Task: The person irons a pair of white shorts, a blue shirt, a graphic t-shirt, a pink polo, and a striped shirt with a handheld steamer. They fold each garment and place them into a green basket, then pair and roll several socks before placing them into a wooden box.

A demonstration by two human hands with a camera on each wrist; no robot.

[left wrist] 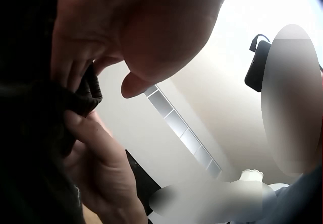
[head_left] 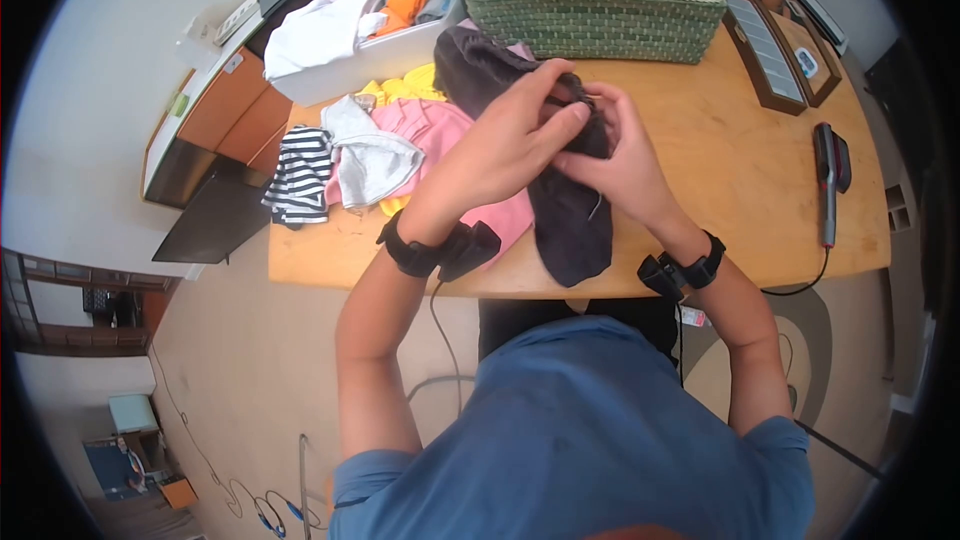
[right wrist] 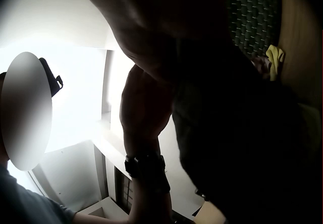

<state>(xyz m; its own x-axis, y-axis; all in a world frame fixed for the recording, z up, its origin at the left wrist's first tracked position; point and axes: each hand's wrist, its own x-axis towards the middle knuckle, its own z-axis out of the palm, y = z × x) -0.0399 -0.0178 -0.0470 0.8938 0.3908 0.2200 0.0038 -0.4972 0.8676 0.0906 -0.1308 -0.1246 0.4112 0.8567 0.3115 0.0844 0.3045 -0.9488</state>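
Note:
A dark garment (head_left: 572, 225) is held above the table's front half, one part reaching back left and another hanging toward the front edge. The left hand (head_left: 510, 135) curls its fingers into the garment's gathered edge, thumb pointing right. Opposite it, the right hand (head_left: 625, 165) pinches the same cloth between thumb and fingers. The left wrist view shows the gathered edge (left wrist: 91, 95) between the left hand (left wrist: 136, 27) above and the right hand (left wrist: 103, 166) below. In the right wrist view the dark cloth (right wrist: 242, 148) is mostly in shadow.
Left on the table (head_left: 740, 190) lie a striped cloth (head_left: 300, 172), a grey cloth (head_left: 375, 160), pink cloth (head_left: 515, 220) and yellow cloth (head_left: 405, 88). Behind stand a white bin (head_left: 330, 83) and a green woven basket (head_left: 590, 25), both with clothes. A compartment box (head_left: 765, 55) and corded device (head_left: 828, 180) are right.

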